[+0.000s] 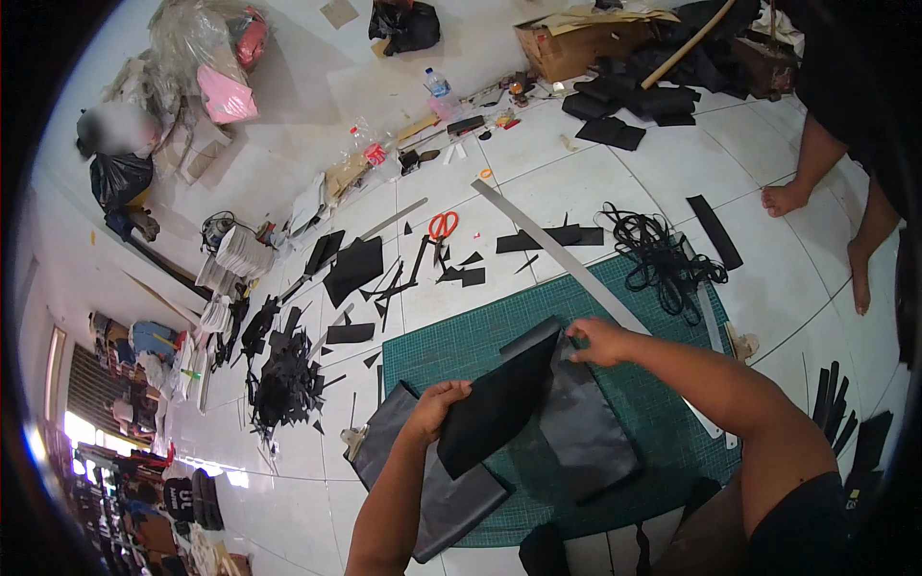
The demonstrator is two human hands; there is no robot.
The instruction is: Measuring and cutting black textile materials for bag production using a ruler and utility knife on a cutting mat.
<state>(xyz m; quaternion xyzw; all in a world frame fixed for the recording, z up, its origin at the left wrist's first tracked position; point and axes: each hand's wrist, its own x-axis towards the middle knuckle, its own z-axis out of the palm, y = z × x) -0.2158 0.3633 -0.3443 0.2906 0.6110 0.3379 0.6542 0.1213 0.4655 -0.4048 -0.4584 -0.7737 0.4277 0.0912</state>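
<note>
My left hand (444, 405) is closed on the left edge of a black fabric piece (501, 408), thumb along its top. My right hand (597, 343) pinches at the piece's upper right corner. The piece is raised and tilted between the two hands, above a green cutting mat (519, 307). Beneath and beside it lie dark grey, slightly shiny sheets: one sheet (586, 437) below my right hand, another sheet (461, 509) partly behind my left forearm. A long metal ruler (567, 259) runs slantwise across the mat and passes under my right forearm.
Orange-handled scissors (443, 227) lie beyond the mat among black scraps (357, 271). A tangled black cord (653, 254) rests on the mat's far right corner. A scrap heap (285, 379) sits left. Another person's bare foot (786, 199) is at right; a cardboard box (581, 48) stands behind.
</note>
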